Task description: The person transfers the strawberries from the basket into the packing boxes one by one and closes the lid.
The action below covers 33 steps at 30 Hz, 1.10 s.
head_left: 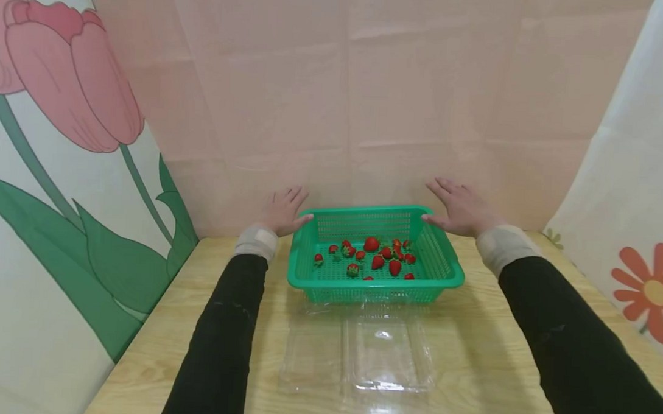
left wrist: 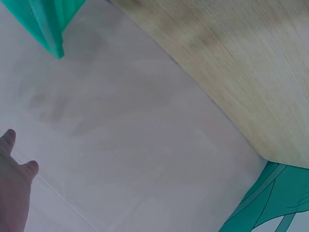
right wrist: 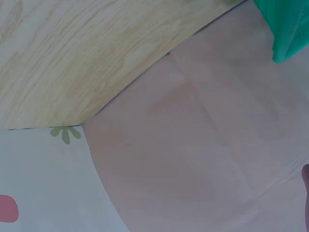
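In the head view a green plastic basket (head_left: 375, 286) with mesh sides stands toward the back of the table. Several red strawberries (head_left: 377, 262) are scattered over its floor. My left hand (head_left: 284, 211) is spread just beside the basket's back left corner, thumb pointing at the rim. Near the back right corner, my right hand (head_left: 462, 208) has its fingers stretched out and holds nothing. In front of the basket lies a clear plastic clamshell box (head_left: 383, 355), opened flat with its lid half on the left. Both wrist views catch only some fingers and a basket corner (left wrist: 50, 29).
The light wooden table (head_left: 479, 370) ends at the back against a pink cloth (head_left: 346, 110). Printed cloth with large tulips (head_left: 78, 82) hangs on the left. A white cloth with an orange flower (head_left: 654, 291) hangs on the right.
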Motion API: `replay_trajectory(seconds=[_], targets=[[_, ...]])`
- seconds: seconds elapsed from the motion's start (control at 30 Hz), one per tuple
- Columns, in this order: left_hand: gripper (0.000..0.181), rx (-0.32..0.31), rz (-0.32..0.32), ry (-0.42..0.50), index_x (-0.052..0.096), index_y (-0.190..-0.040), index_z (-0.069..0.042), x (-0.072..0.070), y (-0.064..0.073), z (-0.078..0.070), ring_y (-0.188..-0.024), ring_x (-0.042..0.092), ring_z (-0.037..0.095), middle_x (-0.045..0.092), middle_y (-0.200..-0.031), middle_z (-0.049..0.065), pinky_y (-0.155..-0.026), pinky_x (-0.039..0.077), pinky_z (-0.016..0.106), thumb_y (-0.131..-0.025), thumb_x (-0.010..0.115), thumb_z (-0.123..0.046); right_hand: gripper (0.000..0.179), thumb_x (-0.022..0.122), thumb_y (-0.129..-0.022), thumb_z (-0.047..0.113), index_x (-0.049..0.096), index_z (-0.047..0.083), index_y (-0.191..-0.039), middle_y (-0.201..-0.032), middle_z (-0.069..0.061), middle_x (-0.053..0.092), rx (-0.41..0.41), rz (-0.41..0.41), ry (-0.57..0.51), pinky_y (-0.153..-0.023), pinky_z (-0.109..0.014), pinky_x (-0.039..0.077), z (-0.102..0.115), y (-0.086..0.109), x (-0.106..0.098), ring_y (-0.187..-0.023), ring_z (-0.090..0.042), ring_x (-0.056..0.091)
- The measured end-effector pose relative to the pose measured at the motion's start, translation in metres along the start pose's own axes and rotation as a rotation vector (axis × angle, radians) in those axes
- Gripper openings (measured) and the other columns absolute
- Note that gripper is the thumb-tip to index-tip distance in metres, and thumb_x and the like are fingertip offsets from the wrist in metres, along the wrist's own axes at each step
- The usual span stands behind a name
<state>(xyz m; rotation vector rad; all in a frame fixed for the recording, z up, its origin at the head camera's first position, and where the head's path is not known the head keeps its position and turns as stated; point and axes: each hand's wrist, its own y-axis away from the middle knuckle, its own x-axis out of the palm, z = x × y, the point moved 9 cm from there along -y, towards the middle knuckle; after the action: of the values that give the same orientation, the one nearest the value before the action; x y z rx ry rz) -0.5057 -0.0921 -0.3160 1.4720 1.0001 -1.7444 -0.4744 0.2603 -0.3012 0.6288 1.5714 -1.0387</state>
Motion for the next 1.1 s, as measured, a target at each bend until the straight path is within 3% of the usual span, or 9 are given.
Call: replay_trajectory(seconds=[0.23, 0.5, 0.8, 1.0, 1.1], targets=[[0.073, 0.018, -0.034, 0.04, 0.019, -0.156, -0.011, -0.007, -0.003, 0.001, -0.144, 0.017, 0.033, 0.017, -0.159, 0.015, -0.112, 0.016, 0.058, -0.101, 0.036, -0.055, 0.086, 0.055, -0.093, 0.057, 0.024, 0.004, -0.153, -0.153, -0.028, 0.024, -0.015, -0.023, -0.022, -0.108, -0.061, 0.019, 0.003, -0.004, -0.008, -0.138, -0.047, 0.023], [0.071, 0.025, -0.026, 0.119, 0.019, -0.156, -0.011, -0.013, 0.006, -0.001, -0.143, 0.02, 0.034, 0.021, -0.157, 0.017, -0.112, 0.018, 0.054, -0.101, 0.04, -0.051, 0.087, 0.051, -0.091, 0.064, 0.028, 0.007, -0.153, -0.153, -0.024, 0.028, 0.058, 0.011, -0.091, -0.108, -0.059, 0.023, 0.005, -0.004, -0.015, -0.137, -0.045, 0.028], [0.065, -0.023, -0.031, 0.286, 0.035, -0.15, -0.006, -0.005, 0.025, 0.006, -0.136, 0.036, 0.031, 0.04, -0.149, 0.014, -0.109, 0.03, 0.045, -0.1, 0.047, -0.047, 0.081, 0.053, -0.091, 0.062, 0.039, 0.006, -0.147, -0.147, -0.023, 0.038, 0.094, 0.011, -0.178, -0.105, -0.06, 0.028, 0.009, 0.007, -0.019, -0.133, -0.044, 0.034], [0.055, -0.065, -0.053, 0.436, 0.049, -0.142, -0.008, 0.002, 0.044, 0.008, -0.119, 0.054, 0.031, 0.054, -0.136, 0.015, -0.095, 0.044, 0.047, -0.099, 0.055, -0.042, 0.078, 0.052, -0.092, 0.062, 0.042, 0.005, -0.145, -0.146, -0.022, 0.041, 0.106, 0.016, -0.215, -0.105, -0.059, 0.028, 0.01, 0.019, -0.015, -0.133, -0.044, 0.035], [0.053, -0.076, -0.074, 0.482, 0.051, -0.14, -0.01, 0.005, 0.051, 0.007, -0.114, 0.057, 0.029, 0.057, -0.132, 0.014, -0.091, 0.047, 0.047, -0.098, 0.056, -0.041, 0.077, 0.054, -0.092, 0.06, 0.044, 0.005, -0.144, -0.143, -0.021, 0.044, 0.101, 0.007, -0.233, -0.103, -0.059, 0.03, 0.012, 0.023, -0.015, -0.13, -0.043, 0.039]])
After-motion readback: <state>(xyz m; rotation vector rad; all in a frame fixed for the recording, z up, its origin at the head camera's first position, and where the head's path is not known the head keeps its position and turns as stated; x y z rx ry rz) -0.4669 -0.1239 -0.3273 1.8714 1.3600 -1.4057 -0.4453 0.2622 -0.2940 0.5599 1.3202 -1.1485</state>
